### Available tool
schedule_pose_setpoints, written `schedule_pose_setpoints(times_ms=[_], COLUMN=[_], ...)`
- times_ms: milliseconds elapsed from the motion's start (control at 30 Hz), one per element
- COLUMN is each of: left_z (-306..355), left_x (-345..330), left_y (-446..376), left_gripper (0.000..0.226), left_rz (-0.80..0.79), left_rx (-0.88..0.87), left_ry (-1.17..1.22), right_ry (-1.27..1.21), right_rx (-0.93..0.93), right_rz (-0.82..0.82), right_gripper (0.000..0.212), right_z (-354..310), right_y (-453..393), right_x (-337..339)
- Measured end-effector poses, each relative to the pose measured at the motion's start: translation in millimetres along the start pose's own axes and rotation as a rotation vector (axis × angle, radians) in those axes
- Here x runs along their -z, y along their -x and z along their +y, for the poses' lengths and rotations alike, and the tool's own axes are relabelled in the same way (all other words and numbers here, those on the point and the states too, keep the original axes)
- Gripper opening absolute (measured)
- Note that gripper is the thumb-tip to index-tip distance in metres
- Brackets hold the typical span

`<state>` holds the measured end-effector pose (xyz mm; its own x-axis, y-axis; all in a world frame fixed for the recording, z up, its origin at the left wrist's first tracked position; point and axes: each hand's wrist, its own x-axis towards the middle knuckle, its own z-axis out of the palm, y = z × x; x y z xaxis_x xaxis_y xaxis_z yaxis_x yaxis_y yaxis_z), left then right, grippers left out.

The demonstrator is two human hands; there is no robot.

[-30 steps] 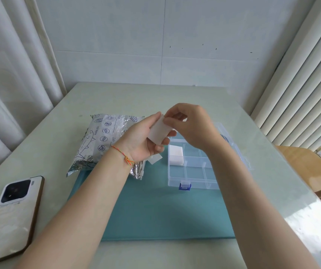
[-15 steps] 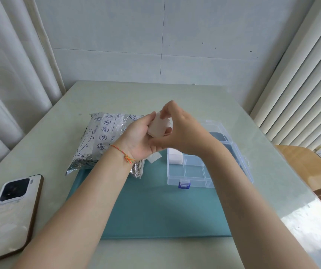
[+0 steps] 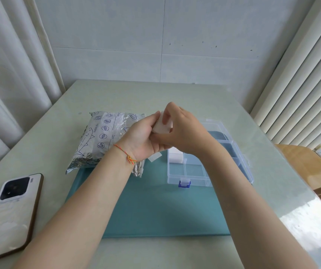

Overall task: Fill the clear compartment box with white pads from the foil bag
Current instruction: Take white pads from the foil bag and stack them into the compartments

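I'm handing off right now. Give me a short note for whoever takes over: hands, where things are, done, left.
Left hand and right hand both hold a stack of white pads above the teal mat.
Foil bag lies left of the open clear box; one loose pad sits between them.
Done: one back-left compartment holds pads.
Left: place the held stack, then fill the visibly empty compartments.

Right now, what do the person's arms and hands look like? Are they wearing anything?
Both arms are bare, with no sleeves in view. The left hand has a thin orange-red string bracelet tied at the wrist, with a small knot and loose ends. The right hand wears nothing: no glove, ring or watch shows.
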<state>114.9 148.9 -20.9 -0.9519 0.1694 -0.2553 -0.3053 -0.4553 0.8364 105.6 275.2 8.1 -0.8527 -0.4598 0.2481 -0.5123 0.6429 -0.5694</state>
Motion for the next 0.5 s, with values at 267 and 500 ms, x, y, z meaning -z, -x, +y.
schedule_pose_setpoints(times_ms=[267, 500], left_z=[-1.2, -1.5], left_x=[-1.6, 0.1], left_y=[1.5, -0.2], left_gripper=[0.030, 0.029], left_rz=[-0.067, -0.131], left_rx=[-0.024, -0.020], left_ry=[0.039, 0.129], right_ry=[-0.055, -0.092], right_rx=[0.069, 0.064], right_rz=[0.102, 0.031], right_gripper=[0.059, 0.095], right_z=[2.6, 4.0], right_y=[0.5, -0.2], right_x=[0.0, 3.6])
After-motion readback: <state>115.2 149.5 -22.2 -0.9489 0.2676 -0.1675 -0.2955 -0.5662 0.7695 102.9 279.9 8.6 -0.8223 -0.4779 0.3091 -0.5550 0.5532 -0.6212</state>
